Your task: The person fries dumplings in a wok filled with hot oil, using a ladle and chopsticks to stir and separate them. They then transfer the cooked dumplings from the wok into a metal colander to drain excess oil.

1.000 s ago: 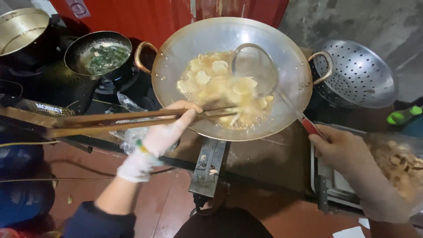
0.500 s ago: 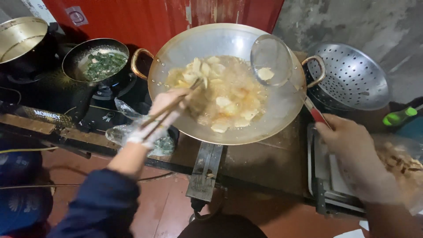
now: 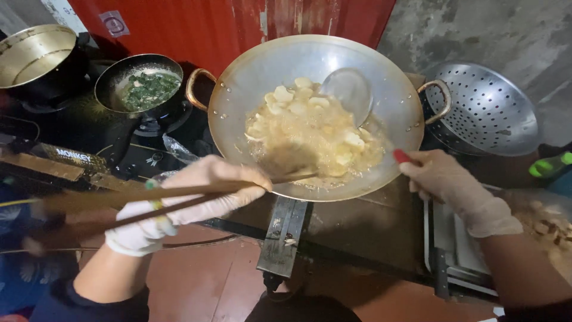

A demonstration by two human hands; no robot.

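Observation:
A large steel wok (image 3: 250, 77) with two brass handles holds bubbling oil and several pale chips (image 3: 304, 110). My left hand (image 3: 196, 197), in a thin glove, grips a pair of long wooden chopsticks (image 3: 119, 203) lying nearly level, tips at the wok's near rim. My right hand (image 3: 447, 185), also gloved, holds the red handle (image 3: 400, 156) of a round wire skimmer (image 3: 348, 89) that rests against the wok's far inner wall.
A black pan of chopped greens (image 3: 143, 89) sits on a burner at the left, a brass pot (image 3: 36, 56) beyond it. A perforated steel colander (image 3: 485, 110) stands right of the wok. A tray of fried pieces (image 3: 548, 226) lies at the far right.
My left hand pulled the chopsticks back out of the oil and swung them level toward the left. The skimmer slid leftward along the wok's far wall, and the view shifted closer.

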